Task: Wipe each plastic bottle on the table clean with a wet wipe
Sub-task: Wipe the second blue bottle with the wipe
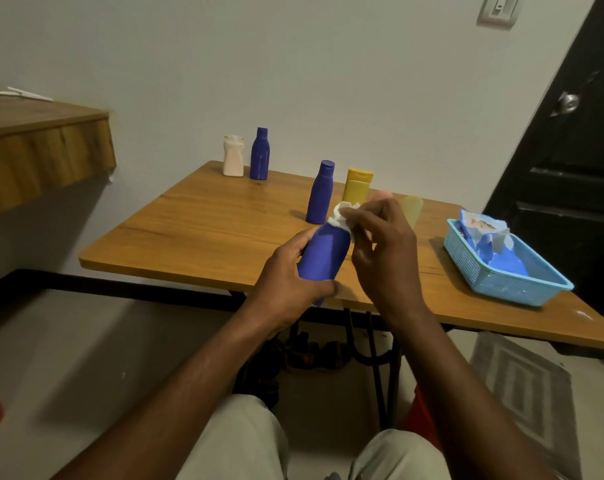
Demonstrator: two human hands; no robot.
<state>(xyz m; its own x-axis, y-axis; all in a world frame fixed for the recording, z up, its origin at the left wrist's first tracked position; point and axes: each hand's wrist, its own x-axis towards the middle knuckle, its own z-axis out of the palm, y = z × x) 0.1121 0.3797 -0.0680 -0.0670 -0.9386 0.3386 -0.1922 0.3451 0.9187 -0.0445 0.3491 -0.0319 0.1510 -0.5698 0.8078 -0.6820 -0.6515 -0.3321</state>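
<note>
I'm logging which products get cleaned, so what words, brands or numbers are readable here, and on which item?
Nothing here can be read.
Blue-and-white wet wipe pack in the light blue plastic basket: printing too blurred to read.
Dark blue plastic bottle in the left hand, white wet wipe in the right hand: no text shows.
Near standing dark blue bottle, far dark blue bottle, white bottle, yellow bottle: no text shows.

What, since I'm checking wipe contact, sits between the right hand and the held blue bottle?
Only the wet wipe, bunched on top of the blue bottle under the right hand; nothing else visible. The left hand grips its body directly.
</note>
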